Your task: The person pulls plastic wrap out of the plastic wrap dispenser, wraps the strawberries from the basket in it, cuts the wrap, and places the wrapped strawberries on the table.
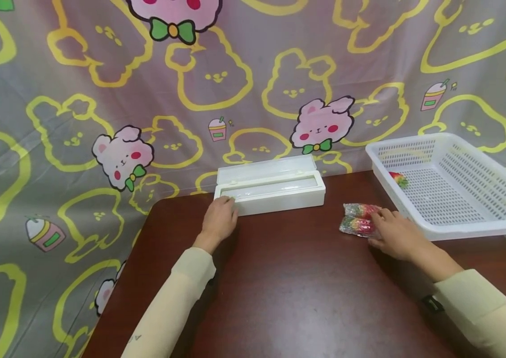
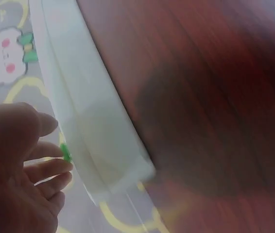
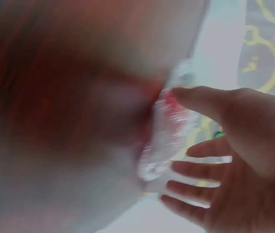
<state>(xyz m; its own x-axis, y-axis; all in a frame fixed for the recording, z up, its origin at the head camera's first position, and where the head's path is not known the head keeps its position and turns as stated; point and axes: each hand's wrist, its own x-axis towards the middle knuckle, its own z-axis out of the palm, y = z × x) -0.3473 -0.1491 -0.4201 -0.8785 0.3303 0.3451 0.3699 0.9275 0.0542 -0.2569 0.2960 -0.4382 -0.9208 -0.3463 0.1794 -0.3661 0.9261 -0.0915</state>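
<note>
A long white box (image 1: 281,200) with its clear lid raised lies along the back of the table; it looks like a cling film dispenser with film inside. My left hand (image 1: 220,219) is at its left front corner, fingers loosely bent, and the left wrist view shows them beside the box (image 2: 96,107). To the right, two strawberry bundles in clear film (image 1: 356,226) lie side by side on the table. My right hand (image 1: 397,233) reaches their right end. In the blurred right wrist view the thumb touches the film-wrapped strawberries (image 3: 169,126), while the other fingers are spread.
A white plastic basket (image 1: 472,229) with slotted walls stands at the right back, close beside my right hand. One strawberry (image 1: 399,179) lies in it near the left wall. A patterned cloth (image 1: 244,59) hangs behind the dark brown table (image 1: 297,288).
</note>
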